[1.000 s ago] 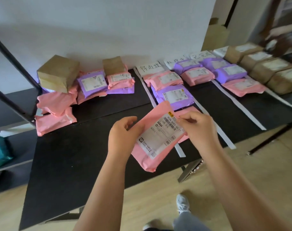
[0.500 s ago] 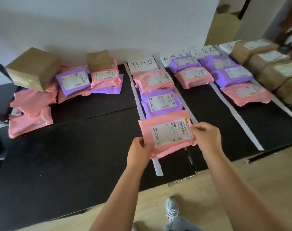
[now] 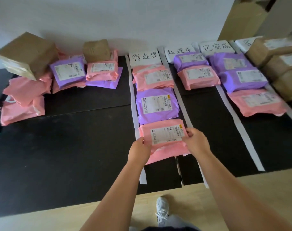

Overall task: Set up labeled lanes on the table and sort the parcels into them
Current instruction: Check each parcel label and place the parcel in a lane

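My left hand (image 3: 140, 150) and right hand (image 3: 197, 142) grip the pink parcel (image 3: 163, 139), and a hard push could crumple the white strip (image 3: 133, 114).

At the table's (image 3: 75, 147) 12 o'clock edge stand hand-lettered signs: left card (image 3: 145, 58) reads 待处理, middle card (image 3: 179, 51) 处理中, right card (image 3: 216, 47) 已完成. Parcel labels (image 3: 156, 104) are too small to read.

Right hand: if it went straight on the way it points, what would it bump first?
The right hand grips the pink parcel by its edge and points forward, slightly left. Going straight on, it would probably bump the purple parcel lying just beyond, though depth is hard to judge.
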Demonstrator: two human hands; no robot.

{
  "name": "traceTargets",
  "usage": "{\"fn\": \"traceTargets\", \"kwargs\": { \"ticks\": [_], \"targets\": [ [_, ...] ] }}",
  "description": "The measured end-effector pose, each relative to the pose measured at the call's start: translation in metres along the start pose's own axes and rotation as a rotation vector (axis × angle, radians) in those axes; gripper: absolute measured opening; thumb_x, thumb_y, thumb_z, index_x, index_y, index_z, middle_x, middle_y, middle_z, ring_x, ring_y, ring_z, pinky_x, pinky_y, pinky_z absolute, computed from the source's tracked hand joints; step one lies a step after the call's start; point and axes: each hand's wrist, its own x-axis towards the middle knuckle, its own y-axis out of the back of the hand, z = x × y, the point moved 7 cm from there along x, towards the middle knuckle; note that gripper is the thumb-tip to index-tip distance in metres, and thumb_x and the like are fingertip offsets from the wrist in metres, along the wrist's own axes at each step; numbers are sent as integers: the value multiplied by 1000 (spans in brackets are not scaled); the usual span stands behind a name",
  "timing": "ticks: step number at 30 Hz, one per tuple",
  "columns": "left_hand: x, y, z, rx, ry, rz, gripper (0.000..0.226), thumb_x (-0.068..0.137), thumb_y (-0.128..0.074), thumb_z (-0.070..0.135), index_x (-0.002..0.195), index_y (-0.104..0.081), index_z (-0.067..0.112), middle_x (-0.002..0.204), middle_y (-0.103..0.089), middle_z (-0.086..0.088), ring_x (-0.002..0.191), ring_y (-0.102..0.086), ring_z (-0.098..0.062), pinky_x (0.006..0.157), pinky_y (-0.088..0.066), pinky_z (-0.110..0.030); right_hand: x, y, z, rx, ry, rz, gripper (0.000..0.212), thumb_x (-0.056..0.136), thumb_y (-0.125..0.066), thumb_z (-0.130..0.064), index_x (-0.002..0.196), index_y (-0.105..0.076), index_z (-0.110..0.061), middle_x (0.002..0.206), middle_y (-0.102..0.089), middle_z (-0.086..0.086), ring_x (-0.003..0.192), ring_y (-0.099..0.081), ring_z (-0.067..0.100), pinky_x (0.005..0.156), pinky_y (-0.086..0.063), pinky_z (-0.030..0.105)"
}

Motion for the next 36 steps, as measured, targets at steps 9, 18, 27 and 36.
{"fn": "traceTargets", "kwargs": {
  "ticks": [9, 18, 27, 36],
  "targets": [
    [-9, 25, -1, -82, 11, 120, 47, 99, -53, 23, 146, -45, 24, 148, -48, -5, 115, -61, -21, 66, -48, -19, -9, 16, -33, 13, 138, 72, 32, 94, -65, -22, 126, -59, -22, 120, -61, 2, 98, -63, 17, 93, -54, 44],
    [-17, 108, -17, -243, 6, 338, 53, 100, -56, 22, 150, -38, 28, 151, -45, 0, 123, -57, -20, 85, -55, -24, -37, -5, -110, 27, 295, 13, 36, 98, -58, -29, 133, -57, -25, 123, -61, 1, 92, -64, 18, 69, -49, 29],
    [14, 228, -84, -337, -22, 378, 50, 102, -53, 22, 150, -40, 27, 149, -48, 2, 74, -50, 4, 52, -39, -8, -68, -82, -234, 70, 401, 34, 30, 97, -61, -26, 127, -63, -22, 130, -61, 2, 118, -58, 22, 97, -46, 39],
    [66, 387, -163, -269, -49, 387, 48, 100, -53, 23, 147, -44, 25, 146, -51, 1, 94, -61, -8, 66, -45, -20, -118, -210, -364, 45, 416, -95, 36, 97, -63, -29, 132, -58, -26, 131, -59, -3, 110, -58, 11, 102, -48, 38]
  ]
}}
